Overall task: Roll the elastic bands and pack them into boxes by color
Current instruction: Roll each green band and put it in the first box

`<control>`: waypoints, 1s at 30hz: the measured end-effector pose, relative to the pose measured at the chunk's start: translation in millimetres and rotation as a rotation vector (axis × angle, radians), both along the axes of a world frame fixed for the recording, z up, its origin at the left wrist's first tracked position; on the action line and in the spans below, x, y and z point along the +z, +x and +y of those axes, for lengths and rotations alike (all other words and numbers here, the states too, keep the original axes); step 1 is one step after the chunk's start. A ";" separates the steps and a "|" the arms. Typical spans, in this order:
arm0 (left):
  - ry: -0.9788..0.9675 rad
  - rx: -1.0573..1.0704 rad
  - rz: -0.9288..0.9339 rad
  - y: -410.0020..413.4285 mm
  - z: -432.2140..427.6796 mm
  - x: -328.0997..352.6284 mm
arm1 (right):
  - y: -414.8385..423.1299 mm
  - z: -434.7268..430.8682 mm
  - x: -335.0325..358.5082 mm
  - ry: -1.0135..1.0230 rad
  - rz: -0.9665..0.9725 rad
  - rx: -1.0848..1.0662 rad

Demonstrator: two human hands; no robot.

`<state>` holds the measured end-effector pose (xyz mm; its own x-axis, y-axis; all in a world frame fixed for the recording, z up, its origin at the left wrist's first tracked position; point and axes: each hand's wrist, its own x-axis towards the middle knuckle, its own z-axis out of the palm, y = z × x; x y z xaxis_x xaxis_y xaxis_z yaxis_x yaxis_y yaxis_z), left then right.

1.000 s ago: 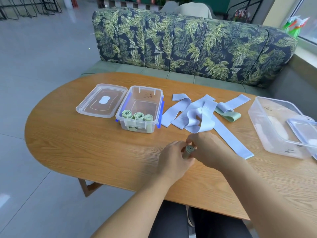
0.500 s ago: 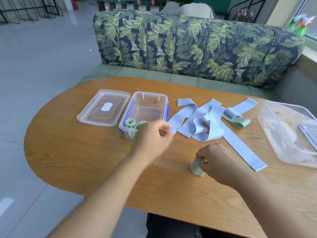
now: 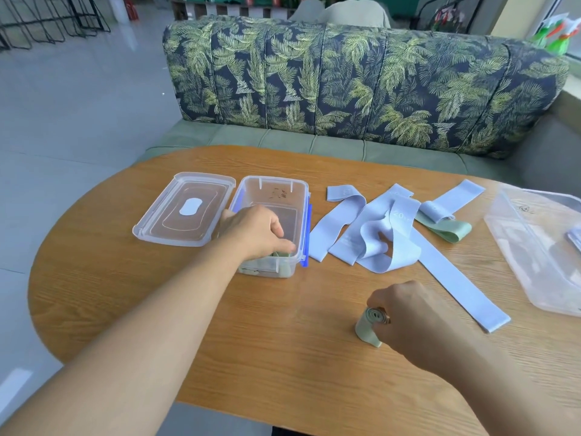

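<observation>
Inside box [image 3: 274, 181], left hand [image 3: 254, 229] half-hides rolls [image 3: 279, 255]; right hand [image 3: 418, 316] grips green roll [image 3: 370, 324].

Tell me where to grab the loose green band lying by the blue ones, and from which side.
Pinch the green band at its free right end, coming from above on the near right side. It lies flat on the table, and its left end is tucked under a folded blue band, so pulling it to the right should slide it clear.
</observation>
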<state>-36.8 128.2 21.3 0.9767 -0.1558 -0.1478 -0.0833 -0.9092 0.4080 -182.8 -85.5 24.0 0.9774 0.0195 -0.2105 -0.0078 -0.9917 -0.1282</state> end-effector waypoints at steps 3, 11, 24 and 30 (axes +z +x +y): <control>-0.023 -0.029 -0.006 2.8 0.3 -4.8 | 0.9 1.3 -0.2 0.010 0.005 -0.017; -0.184 -0.094 0.131 5.7 10.8 -5.3 | 13.4 -1.7 11.9 0.021 0.047 -0.040; -0.288 -0.131 0.178 4.0 15.0 -4.0 | 155.9 74.7 72.1 0.197 -0.269 0.189; -0.245 -0.077 0.219 11.7 16.2 -9.9 | 178.3 87.0 39.3 0.039 0.035 0.206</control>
<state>-25.1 144.3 11.4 0.9100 -0.2844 -0.3018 -0.0340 -0.7766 0.6291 -4.5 1.5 63.4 0.9439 0.2274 -0.2396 0.1899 -0.9670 -0.1698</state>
